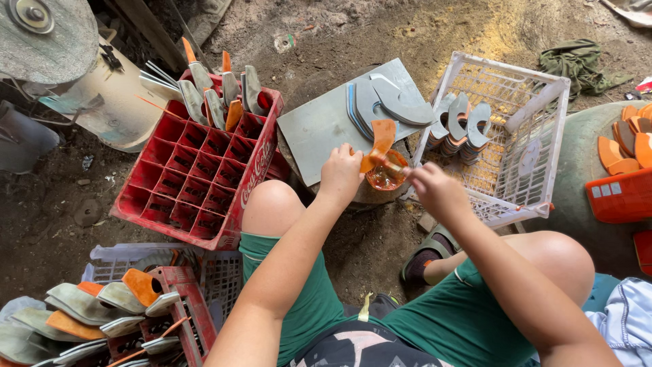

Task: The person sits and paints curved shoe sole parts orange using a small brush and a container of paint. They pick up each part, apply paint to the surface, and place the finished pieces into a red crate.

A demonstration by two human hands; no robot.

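Person sits on the dirt floor, knees up, both hands working over a grey slab (319, 126) that serves as the bench.

Left hand (339, 173) – fingers closed on an orange-handled blade (382, 139), held at the slab's near edge. Right hand (435, 190) – fingers pinched narrow at a small orange cup (386, 175) just below the slab's near edge; exactly what they grip, can't tell, too small. Blade tip and cup touch or nearly touch.

Progress, judged from the piles:
- On the slab, far side from the hands: a few bare grey curved blades (390, 102) stacked, no handles visible. Look like stock not yet worked.
- White basket (543, 102) just right of slab: more grey curved pieces (462, 126) standing in a row at its left end, rest of basket bare. Can't tell if finished or waiting.
- Red crate (197, 177) left of slab: a few blades w/ orange handles (217, 95) stuck in the far cells, most cells bare.
- Well below-left of slab, near the person's left elbow: big heap of grey and orange pieces (88, 312) over smaller crates.
- Far right of slab: orange parts (625, 146) in an orange bin.

My guess: early-to-mid batch; one piece in hand, much stock left.
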